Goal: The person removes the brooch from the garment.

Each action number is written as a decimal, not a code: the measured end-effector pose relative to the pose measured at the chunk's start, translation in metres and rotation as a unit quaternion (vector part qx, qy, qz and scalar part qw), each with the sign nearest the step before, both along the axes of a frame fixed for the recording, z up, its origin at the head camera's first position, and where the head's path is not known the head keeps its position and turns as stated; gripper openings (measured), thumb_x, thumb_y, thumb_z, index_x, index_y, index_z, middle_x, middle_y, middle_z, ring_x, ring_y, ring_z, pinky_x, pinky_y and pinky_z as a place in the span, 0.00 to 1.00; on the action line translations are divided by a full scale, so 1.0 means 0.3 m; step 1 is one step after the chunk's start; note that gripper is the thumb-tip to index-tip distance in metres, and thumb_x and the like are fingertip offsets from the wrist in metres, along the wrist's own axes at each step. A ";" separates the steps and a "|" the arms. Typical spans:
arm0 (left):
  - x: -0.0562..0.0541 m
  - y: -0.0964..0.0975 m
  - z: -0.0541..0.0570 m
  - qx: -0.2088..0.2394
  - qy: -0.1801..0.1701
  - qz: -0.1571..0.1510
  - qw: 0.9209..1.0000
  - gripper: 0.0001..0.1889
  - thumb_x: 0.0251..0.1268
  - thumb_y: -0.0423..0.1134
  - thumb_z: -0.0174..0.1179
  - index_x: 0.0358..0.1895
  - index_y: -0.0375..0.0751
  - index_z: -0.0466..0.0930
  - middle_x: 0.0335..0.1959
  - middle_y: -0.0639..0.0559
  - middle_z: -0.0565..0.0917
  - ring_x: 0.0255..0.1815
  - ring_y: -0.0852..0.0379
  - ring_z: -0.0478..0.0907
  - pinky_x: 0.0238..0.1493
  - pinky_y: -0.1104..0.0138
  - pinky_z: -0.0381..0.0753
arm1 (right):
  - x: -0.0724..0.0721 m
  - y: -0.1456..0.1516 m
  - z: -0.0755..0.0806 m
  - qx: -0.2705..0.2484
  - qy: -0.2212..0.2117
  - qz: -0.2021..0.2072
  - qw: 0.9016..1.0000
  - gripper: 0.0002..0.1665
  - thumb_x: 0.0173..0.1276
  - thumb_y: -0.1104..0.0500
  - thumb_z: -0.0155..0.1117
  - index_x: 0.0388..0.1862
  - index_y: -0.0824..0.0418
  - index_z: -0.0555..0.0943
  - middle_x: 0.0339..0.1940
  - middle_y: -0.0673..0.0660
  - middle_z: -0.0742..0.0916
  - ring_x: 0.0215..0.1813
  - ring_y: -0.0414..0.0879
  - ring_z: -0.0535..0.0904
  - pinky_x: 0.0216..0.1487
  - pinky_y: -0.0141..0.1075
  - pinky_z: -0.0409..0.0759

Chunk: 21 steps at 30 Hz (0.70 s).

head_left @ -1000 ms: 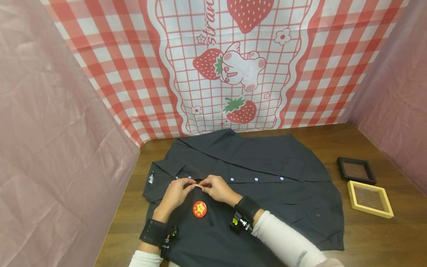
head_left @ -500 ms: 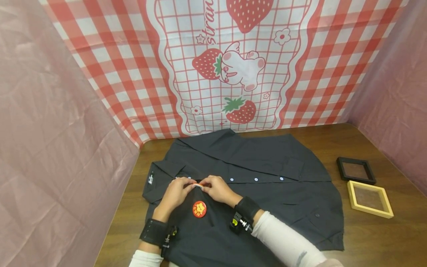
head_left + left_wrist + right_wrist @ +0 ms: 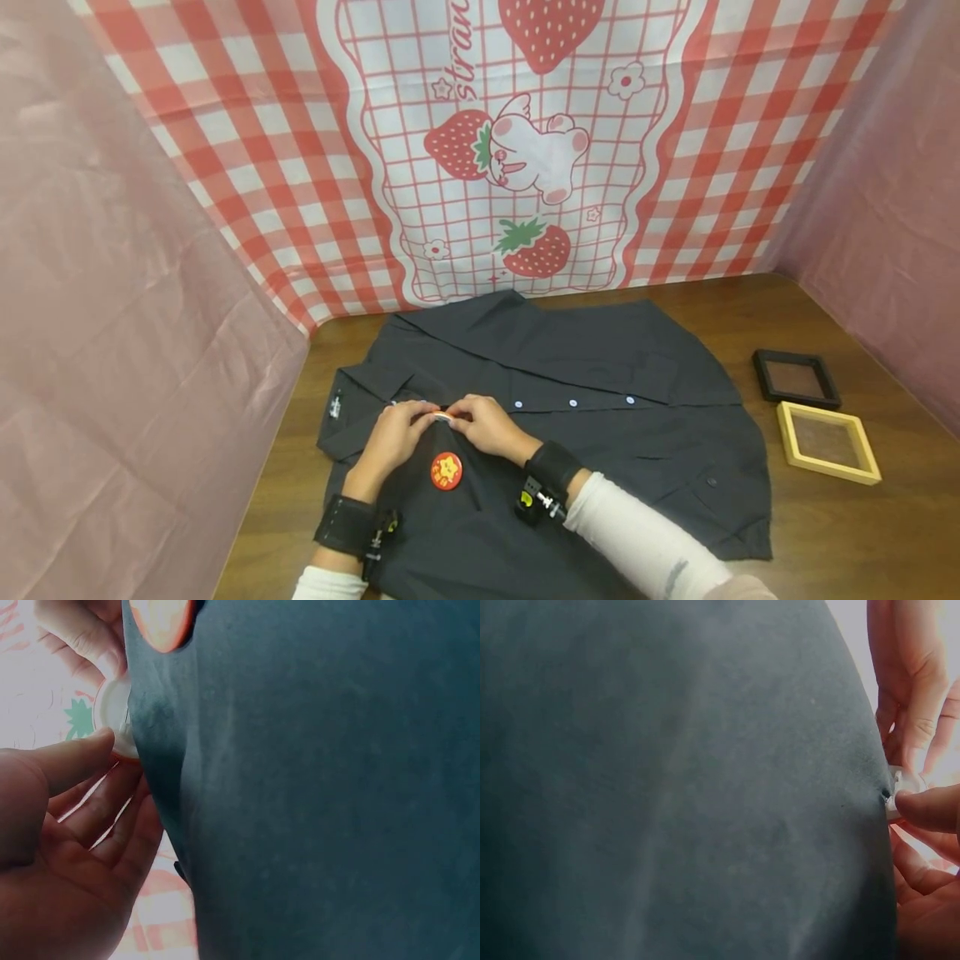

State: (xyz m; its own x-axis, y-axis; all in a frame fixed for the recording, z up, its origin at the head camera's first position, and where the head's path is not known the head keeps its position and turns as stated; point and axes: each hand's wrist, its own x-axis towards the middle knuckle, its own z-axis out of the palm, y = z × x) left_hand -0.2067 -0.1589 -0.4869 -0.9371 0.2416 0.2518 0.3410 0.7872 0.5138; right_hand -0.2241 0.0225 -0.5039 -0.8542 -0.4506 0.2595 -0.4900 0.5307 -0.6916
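Observation:
A dark grey shirt lies spread on the table, with a red round badge bearing a yellow star on its front. Just above that badge, my left hand and right hand pinch opposite sides of a second pin badge at a lifted edge of cloth. From the left wrist, the pin badge's white back faces the camera, and a thin pin runs from it to the fabric. My left thumb presses its rim. How far the pin passes through the cloth is hard to tell.
To the right on the wooden table lie a black frame and a yellow frame, close together. Behind hangs a red checked strawberry cloth. Pink cloth closes off both sides.
Both hands stay at the same spot, pinching the pin badge, with only tiny finger movement. The head view has shifted slightly, so everything sits a little further left.

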 end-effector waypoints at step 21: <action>-0.005 0.009 -0.002 0.025 0.008 0.002 1.000 0.08 0.62 0.38 0.65 0.41 0.41 0.88 0.40 0.47 0.89 0.45 0.48 0.86 0.49 0.53 0.81 | -0.001 -0.015 -0.020 -0.025 -0.011 -0.035 0.999 0.05 0.63 0.66 0.66 0.37 0.63 0.86 0.31 0.55 0.84 0.33 0.42 0.78 0.34 0.28 0.74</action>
